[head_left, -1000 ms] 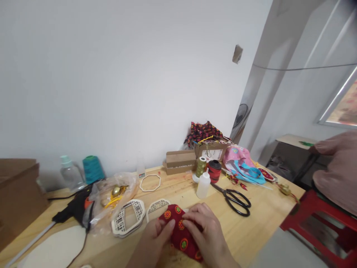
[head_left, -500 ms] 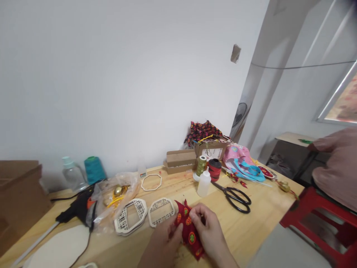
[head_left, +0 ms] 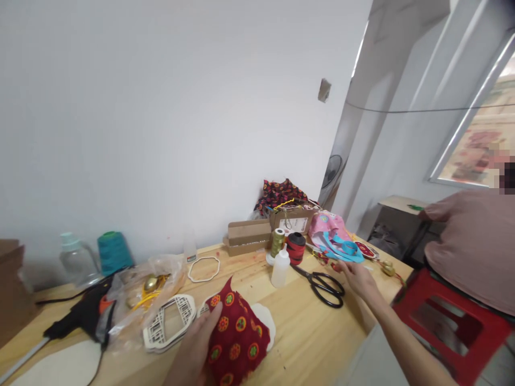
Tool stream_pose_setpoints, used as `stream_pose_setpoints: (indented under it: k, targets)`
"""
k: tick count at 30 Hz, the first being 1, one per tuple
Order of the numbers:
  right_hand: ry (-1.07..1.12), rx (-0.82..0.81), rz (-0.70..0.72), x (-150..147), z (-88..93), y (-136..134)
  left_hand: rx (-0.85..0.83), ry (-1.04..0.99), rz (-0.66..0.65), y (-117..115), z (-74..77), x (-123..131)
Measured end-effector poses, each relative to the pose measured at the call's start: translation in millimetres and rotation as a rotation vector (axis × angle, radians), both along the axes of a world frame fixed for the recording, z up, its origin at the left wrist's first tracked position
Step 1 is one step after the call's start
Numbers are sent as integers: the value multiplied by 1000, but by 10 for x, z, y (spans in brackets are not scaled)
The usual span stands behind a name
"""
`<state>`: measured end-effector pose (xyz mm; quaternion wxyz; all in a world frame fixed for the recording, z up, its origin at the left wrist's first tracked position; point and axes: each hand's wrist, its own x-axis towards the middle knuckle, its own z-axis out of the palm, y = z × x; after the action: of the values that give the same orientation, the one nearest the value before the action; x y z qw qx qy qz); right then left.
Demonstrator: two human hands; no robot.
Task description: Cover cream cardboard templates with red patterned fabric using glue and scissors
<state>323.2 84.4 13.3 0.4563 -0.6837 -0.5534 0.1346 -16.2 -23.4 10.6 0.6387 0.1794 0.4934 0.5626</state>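
My left hand (head_left: 201, 335) grips the edge of a dark red patterned cloth (head_left: 237, 340) low in the middle of the view. Behind the cloth's right side a white shaped piece (head_left: 264, 321) shows in part. Stretched out to the right, my right hand (head_left: 356, 276) has its fingers pinched together at small red fabric scraps (head_left: 336, 266) beyond the black scissors (head_left: 326, 288); whatever lies between the fingertips is too small to make out. A white squeeze bottle (head_left: 280, 268) stands left of the scissors, near a red thread spool (head_left: 295, 249) and a green one (head_left: 277, 242).
Lattice frames (head_left: 169, 324), a plastic bag (head_left: 139, 289), a glue gun (head_left: 80, 316) and a teal thread cone (head_left: 113, 253) lie to the left. Cardboard boxes (head_left: 248, 237) and blue ribbon (head_left: 346, 251) are at the back. A person (head_left: 475, 241) sits on a red stool (head_left: 454, 321) at right.
My right hand has let go of the patterned cloth and reached out to the right, past the scissors. The cloth is now spread wider in my left hand. The view has shifted right.
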Motion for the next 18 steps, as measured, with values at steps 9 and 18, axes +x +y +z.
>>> stream_pose_setpoints:
  k: [9, 18]
  targets:
    - [48, 70, 88, -165, 192, -57, 14, -133, -46, 6, 64, 7]
    - [693, -120, 675, -1854, -48, -786, 26, -279, -148, -37, 92, 21]
